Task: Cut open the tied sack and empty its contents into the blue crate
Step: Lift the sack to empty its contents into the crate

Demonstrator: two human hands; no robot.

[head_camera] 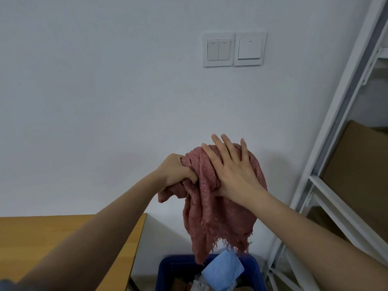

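over the crate: I've got the sack (212,198) held up in the air, frayed end hanging down
left hand (177,172): fingers bunched tight round a fistful of the cloth
right hand (233,171): flat, fingers spread, pressing on the sack's top
crate (168,269): blue, right below, a light blue packet (223,267) and other bits inside
table (52,238): wooden, left of the crate

blue crate (168,269) cut off below; its contents blurred.
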